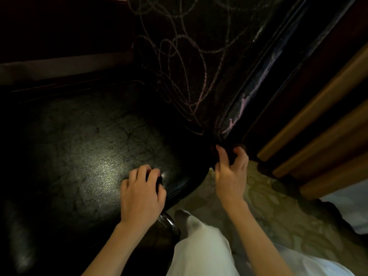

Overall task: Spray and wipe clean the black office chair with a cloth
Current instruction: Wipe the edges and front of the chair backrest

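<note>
The black office chair fills the left and top of the head view. Its cracked seat point(83, 148) catches a patch of light. The backrest point(189, 56) carries looping pink scribbles, and pink streaks mark its shiny side edge point(249, 96). My left hand point(142, 192) sits at the seat's right rim with its fingers curled on top and the thumb over the edge. My right hand point(231, 174) curls its fingers round a dark bunched cloth point(229, 154) at the foot of the backrest. No spray bottle is in view.
Wooden rails point(310, 136) slant down the right side, close to the backrest. A pale patterned floor point(264, 198) lies beneath my right hand. My white clothing point(199, 246) fills the bottom centre, beside a shiny chrome chair part point(168, 223). The far left is very dark.
</note>
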`<state>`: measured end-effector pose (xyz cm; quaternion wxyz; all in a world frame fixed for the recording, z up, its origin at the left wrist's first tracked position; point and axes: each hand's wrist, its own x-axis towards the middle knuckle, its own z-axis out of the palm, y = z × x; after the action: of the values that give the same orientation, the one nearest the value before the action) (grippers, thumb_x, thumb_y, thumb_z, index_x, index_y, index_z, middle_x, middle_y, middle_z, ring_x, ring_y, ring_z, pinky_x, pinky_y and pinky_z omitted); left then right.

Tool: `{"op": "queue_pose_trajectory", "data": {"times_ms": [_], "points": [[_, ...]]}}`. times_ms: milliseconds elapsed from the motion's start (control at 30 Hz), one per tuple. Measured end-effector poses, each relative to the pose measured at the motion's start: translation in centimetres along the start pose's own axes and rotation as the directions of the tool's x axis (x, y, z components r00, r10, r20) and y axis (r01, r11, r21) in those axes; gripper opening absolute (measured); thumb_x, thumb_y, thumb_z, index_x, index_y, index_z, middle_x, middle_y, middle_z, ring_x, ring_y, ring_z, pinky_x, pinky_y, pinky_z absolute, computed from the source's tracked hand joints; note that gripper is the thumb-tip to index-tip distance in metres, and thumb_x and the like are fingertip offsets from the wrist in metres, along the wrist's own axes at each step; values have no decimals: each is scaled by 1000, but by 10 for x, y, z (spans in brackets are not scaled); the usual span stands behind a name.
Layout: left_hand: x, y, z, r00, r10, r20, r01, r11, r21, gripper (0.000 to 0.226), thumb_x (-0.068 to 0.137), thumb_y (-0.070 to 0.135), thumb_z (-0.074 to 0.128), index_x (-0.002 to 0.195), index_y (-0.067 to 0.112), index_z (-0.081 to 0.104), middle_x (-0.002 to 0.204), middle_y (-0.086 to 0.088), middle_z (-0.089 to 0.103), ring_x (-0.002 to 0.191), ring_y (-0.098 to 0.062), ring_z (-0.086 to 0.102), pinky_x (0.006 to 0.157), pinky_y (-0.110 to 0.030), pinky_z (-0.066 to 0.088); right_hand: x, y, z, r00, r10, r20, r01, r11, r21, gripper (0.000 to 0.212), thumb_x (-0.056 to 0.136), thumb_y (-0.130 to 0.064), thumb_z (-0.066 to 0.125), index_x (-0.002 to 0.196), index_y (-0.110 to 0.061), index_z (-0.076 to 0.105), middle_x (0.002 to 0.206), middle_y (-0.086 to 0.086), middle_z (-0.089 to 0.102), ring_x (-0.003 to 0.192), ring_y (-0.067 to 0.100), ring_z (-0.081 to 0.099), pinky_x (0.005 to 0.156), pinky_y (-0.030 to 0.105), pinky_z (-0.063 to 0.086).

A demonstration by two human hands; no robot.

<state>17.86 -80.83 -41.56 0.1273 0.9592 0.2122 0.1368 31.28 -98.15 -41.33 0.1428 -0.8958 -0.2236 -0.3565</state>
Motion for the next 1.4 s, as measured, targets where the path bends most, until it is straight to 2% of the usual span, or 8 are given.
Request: {"op": "queue_pose_trajectory", "data": {"times_ms": [233, 433, 533, 733, 933, 1100, 1267, 1400], "points": [[0, 0, 0, 1000, 8, -15, -9, 1000, -20, 30, 79, 33, 60, 107, 22, 60, 112, 1, 57, 103, -19, 53, 80, -37, 46, -32, -6, 18, 978, 77, 196, -75, 997, -16, 73, 59, 6, 76, 126, -8, 50, 119, 19, 34, 101, 37, 38, 60, 43, 54], [2, -1, 0, 1000, 13, -21, -14, 1000, -20, 33, 79, 33, 61, 110, 22, 61, 113, 1, 57, 105, -19, 53, 82, -37, 46, -13, -14, 1, 994, 81, 80, -87, 993, 75, 46, 81, -7, 62, 125, -9, 49, 124, 18, 32, 110, 31, 37, 89, 38, 44], [0, -2, 1, 1000, 8, -17, -8, 1000, -25, 33, 80, 33, 60, 111, 22, 61, 113, 1, 57, 105, -19, 53, 83, -37, 46, -6, -4, 3, 986, 106, 129, -110, 994, 22, 46, 93, -43, 46, 130, -15, 47, 121, -11, 37, 112, 6, 33, 103, 29, 39], [0, -2, 1, 1000, 16, -18, -16, 999, -27, 32, 78, 32, 63, 108, 22, 62, 111, 1, 58, 101, -19, 54, 81, -37, 47, -26, -11, -6, 961, 94, 259, -118, 990, 75, 51, 66, 0, 76, 114, -6, 62, 122, 15, 34, 106, 33, 38, 68, 41, 56], [1, -2, 0, 999, 24, -32, -24, 1000, -3, 35, 73, 30, 71, 105, 18, 65, 107, -3, 61, 98, -23, 57, 77, -39, 49, 49, -26, -93, 961, 194, -198, -119, 935, 334, 30, 86, -6, 54, 116, -5, 60, 120, 23, 37, 114, 12, 32, 103, 9, 22], [3, -1, -2, 1000, 21, 1, -21, 1000, -8, 29, 75, 31, 67, 102, 21, 63, 105, -1, 59, 96, -21, 56, 76, -37, 48, 145, -27, -153, 863, 205, -462, -51, 945, 324, 26, 88, -8, 55, 113, -6, 62, 119, 29, 39, 116, 27, 41, 102, 29, 39], [4, 1, -3, 1000, 25, 1, -25, 1000, 4, 29, 72, 30, 70, 99, 22, 64, 103, 0, 60, 94, -21, 57, 72, -37, 49, 175, -28, -147, 886, 153, -438, -96, 984, 148, 25, 88, -9, 55, 113, -8, 59, 121, 25, 44, 114, 23, 37, 103, 13, 22], [4, 0, -1, 999, 48, -10, -47, 999, 23, 36, 63, 29, 78, 96, 21, 67, 99, 0, 62, 90, -22, 60, 67, -38, 51, 127, -24, -103, 929, 188, -319, -155, 980, 127, 30, 85, -5, 61, 115, -3, 58, 120, 26, 45, 112, 29, 41, 99, 29, 34]]}}
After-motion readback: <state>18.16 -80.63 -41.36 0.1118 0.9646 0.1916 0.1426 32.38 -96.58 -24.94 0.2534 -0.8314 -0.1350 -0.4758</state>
